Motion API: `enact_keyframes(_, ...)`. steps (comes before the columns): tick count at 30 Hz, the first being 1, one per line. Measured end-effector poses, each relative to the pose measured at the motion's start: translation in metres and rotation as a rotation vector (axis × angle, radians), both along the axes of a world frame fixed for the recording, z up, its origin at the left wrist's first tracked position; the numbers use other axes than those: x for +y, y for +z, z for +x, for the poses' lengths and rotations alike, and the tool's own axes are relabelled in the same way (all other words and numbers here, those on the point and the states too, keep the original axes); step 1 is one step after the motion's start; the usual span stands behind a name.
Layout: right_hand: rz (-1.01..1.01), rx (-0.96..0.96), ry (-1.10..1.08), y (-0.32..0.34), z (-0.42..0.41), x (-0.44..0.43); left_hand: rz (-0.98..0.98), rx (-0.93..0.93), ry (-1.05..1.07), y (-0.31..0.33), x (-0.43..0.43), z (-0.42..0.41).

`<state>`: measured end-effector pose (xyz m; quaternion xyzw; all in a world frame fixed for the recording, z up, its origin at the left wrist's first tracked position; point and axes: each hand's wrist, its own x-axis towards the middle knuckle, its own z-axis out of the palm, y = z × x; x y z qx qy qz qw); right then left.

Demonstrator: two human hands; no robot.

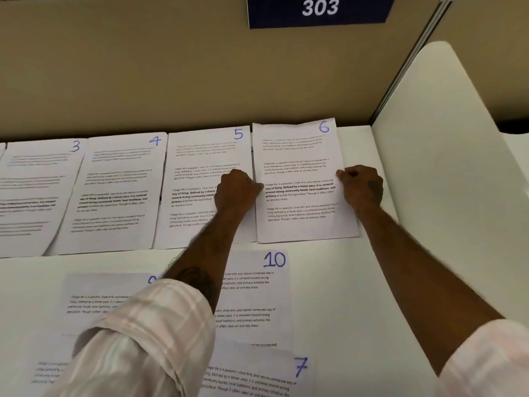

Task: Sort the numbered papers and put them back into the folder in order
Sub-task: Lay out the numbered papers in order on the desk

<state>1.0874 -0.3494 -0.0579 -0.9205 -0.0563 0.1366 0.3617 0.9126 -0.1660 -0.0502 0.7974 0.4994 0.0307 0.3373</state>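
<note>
matt paper sheets (303,179), smooth white table (357,282)

White table (343,296) under numbered papers (114,190)

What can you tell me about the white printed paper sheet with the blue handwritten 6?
The white printed paper sheet marked 6 lies flat in portrait at the right end of the far row on the white table, beside the sheet marked 5. A blue handwritten 6 sits in its top right corner, above four blocks of black text, the third partly bold. The left hand pinches its left edge and the right hand its right edge.
</note>
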Motion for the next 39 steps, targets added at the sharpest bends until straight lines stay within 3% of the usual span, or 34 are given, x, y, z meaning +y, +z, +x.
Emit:
enact_keyframes(13,-0.025,-0.016,-0.013,-0.001,0.003,0.005,0.055,0.022,0.046,-0.003,0.001,0.001)
enact_keyframes(17,-0.119,-0.092,0.028,0.006,-0.011,-0.002,0.116,0.044,0.075,0.001,-0.001,-0.01)
enact_keyframes(24,-0.211,-0.286,0.288,0.022,-0.084,-0.035,0.311,-0.015,-0.141,0.035,-0.031,-0.073)
enact_keyframes(33,-0.352,-0.274,0.508,0.048,-0.199,-0.097,0.61,0.223,-0.374,0.055,-0.113,-0.181)
enact_keyframes(39,-0.344,-0.264,0.575,0.051,-0.261,-0.133,0.6,0.315,-0.342,0.056,-0.159,-0.258)
